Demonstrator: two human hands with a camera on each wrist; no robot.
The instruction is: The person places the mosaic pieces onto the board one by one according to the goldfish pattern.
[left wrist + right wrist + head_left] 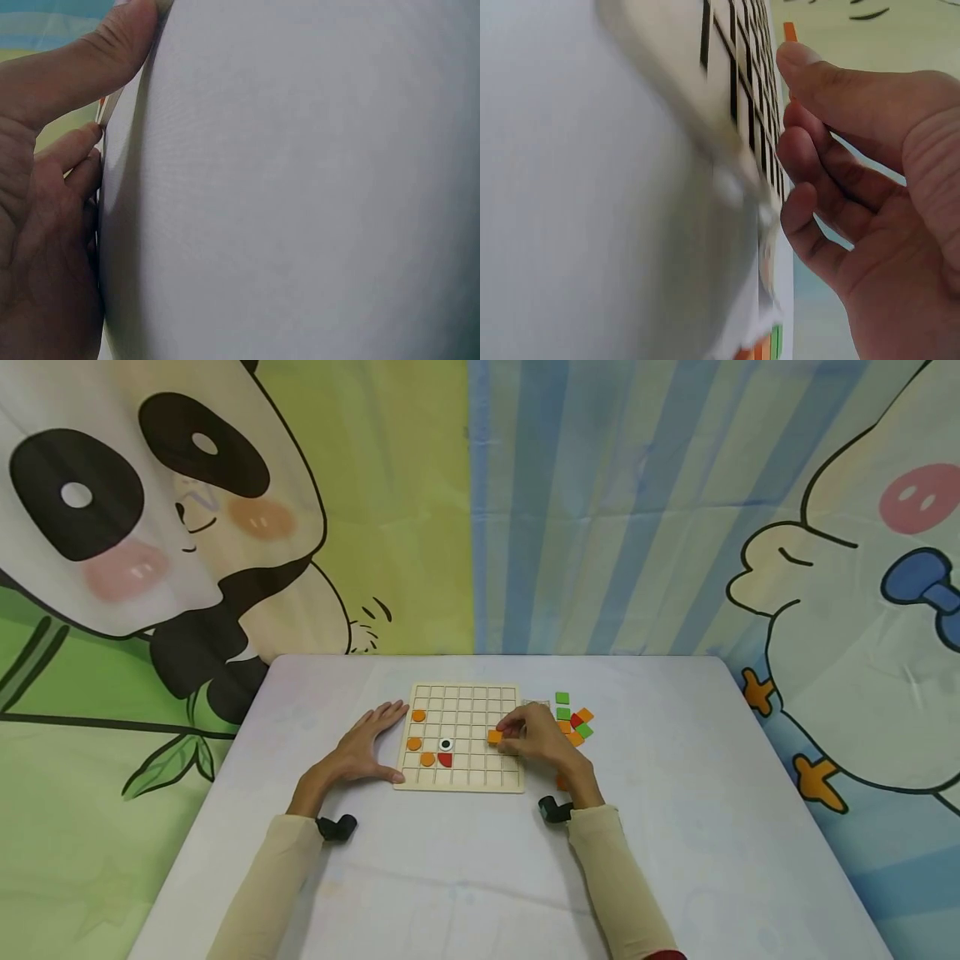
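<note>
A pale grid board (pixel 468 782) lies flat on the white table. My left hand (pixel 363 750) is spread at its left side, with thumb and fingertips touching the edge. My right hand (pixel 546 739) pinches an orange square tile (pixel 495 737) over the right part of the grid; in the right wrist view the tile (pixel 790 31) stands out past the thumb tip. On the board's left part lie orange round pieces (pixel 418 716), a red quarter-round piece (pixel 445 761) and a white disc with a black ring and dot (pixel 446 744).
Several loose green, orange and red tiles (pixel 563 714) lie right of the board. A small pale card (pixel 536 702) is partly hidden by my right hand. Another orange piece (pixel 561 782) sits by my right wrist. A printed cloth (pixel 600 510) hangs behind the table (pixel 450 877).
</note>
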